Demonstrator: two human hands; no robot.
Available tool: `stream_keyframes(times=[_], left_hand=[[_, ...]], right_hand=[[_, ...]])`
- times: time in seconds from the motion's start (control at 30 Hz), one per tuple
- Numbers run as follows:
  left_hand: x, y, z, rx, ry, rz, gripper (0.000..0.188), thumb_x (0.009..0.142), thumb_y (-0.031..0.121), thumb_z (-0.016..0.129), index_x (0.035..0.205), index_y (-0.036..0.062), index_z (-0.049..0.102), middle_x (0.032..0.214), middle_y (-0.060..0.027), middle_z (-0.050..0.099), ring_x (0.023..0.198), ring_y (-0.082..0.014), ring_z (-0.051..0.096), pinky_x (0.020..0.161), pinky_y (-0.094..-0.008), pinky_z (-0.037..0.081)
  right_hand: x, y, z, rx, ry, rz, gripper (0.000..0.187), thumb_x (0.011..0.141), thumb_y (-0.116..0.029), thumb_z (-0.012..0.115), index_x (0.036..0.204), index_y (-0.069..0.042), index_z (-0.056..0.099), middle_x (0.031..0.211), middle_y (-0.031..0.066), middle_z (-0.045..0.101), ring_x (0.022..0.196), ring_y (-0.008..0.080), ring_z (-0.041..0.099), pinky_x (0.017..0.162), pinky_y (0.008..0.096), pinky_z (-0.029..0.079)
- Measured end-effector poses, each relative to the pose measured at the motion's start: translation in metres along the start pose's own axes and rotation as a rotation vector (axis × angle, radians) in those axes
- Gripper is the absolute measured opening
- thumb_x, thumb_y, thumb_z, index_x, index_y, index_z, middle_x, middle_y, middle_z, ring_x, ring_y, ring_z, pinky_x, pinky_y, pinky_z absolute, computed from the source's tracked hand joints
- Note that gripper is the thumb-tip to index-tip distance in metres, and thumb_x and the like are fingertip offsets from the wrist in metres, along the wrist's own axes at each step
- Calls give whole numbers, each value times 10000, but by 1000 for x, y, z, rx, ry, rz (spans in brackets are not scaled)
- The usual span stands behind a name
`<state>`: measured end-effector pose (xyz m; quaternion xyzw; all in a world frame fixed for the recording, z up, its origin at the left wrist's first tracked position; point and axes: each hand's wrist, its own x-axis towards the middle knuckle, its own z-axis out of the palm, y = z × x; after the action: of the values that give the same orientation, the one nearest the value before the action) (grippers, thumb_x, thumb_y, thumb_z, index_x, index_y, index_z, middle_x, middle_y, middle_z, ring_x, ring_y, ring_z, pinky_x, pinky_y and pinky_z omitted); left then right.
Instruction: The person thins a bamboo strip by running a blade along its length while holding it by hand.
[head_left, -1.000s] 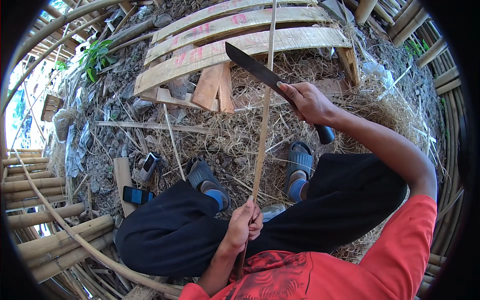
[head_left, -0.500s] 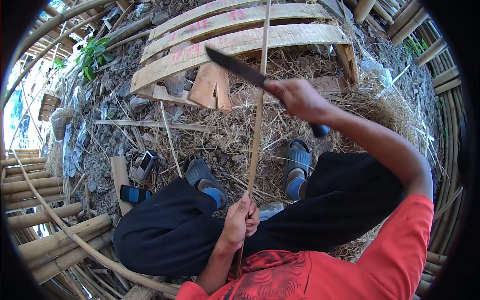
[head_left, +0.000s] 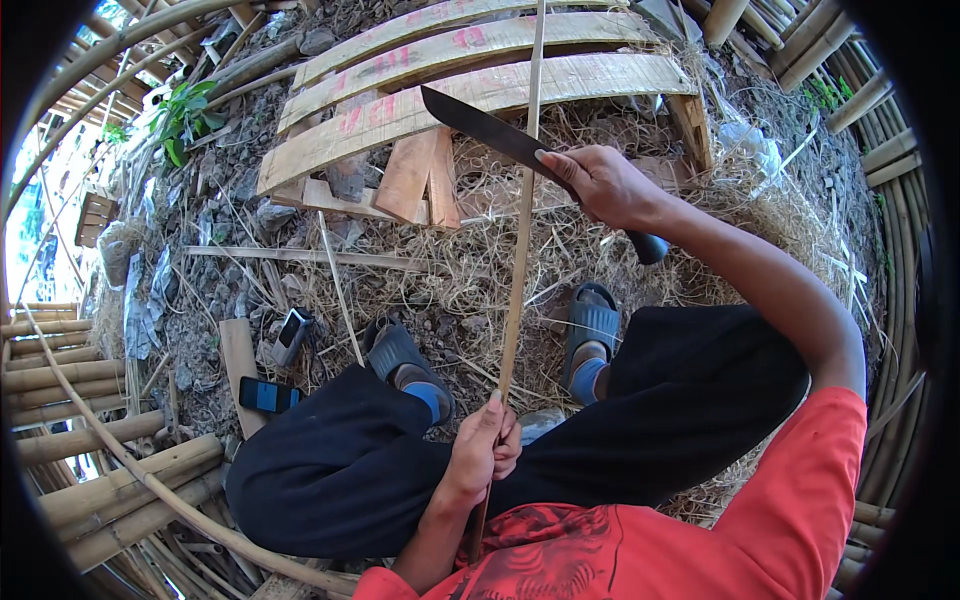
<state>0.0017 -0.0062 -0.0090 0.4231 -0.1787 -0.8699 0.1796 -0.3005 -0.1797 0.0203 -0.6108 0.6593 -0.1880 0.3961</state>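
Observation:
My left hand (head_left: 482, 448) is closed around the lower part of a long, thin bamboo strip (head_left: 521, 250), close to my lap. The strip runs from my body up past the top edge of the picture. In my right hand (head_left: 615, 190) is a machete (head_left: 478, 127) with a dark blade and a dark handle end showing below the fist. Its blade points to the upper left and crosses the strip, with the thumb lying along the blade's base near the strip. Whether the edge touches the strip I cannot tell.
A slatted wooden bench (head_left: 480, 88) stands ahead over straw and shavings. To the left lie a phone (head_left: 269, 395), a small grey device (head_left: 292, 336) and a short board (head_left: 240, 365). Bamboo poles (head_left: 130, 485) line the left side; more poles (head_left: 893, 155) line the right.
The machete and my right hand have shifted slightly right, and the blade has turned to show more of its flat side. My left hand keeps its grip on the strip.

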Motion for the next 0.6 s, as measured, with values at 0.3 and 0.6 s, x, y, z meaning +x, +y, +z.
stream_keyframes(times=[0.3,0.6], left_hand=[[-1,0,0,-16,-7,-3,416,1064,481,341,839,135,383,571,35,295,425,-42,214,371,-217,175],[-1,-2,0,-9,2,13,410,1067,469,343,833,135,384,570,31,306,420,-43,229,366,-216,180]], right_hand=[[-8,-7,0,28,-32,96,600,1050,-495,392,1006,28,684,566,95,507,537,176,508,536,408,433],[-31,-8,16,26,-62,29,594,1052,-480,399,863,19,658,564,137,515,536,224,515,570,432,437]])
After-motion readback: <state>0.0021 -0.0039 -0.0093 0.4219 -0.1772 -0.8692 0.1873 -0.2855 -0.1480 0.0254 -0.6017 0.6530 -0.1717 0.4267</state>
